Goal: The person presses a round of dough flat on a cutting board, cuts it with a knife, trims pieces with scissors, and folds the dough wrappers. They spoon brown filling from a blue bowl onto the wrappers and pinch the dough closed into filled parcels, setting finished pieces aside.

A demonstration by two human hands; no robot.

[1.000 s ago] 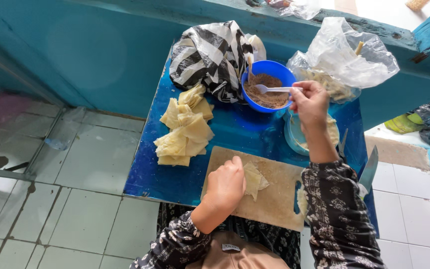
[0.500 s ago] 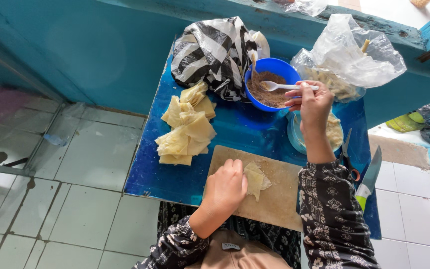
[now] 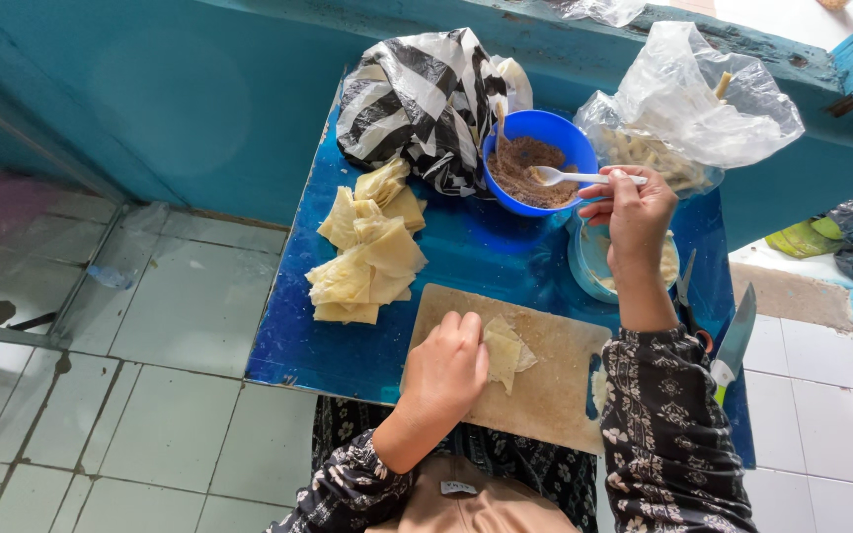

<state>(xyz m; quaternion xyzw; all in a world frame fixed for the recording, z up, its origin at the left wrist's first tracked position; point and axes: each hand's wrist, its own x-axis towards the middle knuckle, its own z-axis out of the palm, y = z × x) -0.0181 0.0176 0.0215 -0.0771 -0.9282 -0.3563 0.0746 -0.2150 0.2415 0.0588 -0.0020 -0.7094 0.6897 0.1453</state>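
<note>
A light white plastic spoon (image 3: 570,178) is pinched by the right hand (image 3: 634,212) at its handle end; a thin, limp, tearable dough wrapper (image 3: 504,352) is pressed flat under the left hand (image 3: 446,370).

I have only one view, from the camera on the person's head, and it looks almost straight down from above the near edge of the small blue table (image 3: 466,247). It faces away from the body toward the teal wall (image 3: 199,89) along the table's far edge, so both forearms enter from the bottom of the frame. The camera sits fairly close: the tabletop fills the middle, from the cutting board (image 3: 545,385) at the near edge to the far corners. Tiled floor (image 3: 150,345) shows past the left edge, and again on the right
</note>
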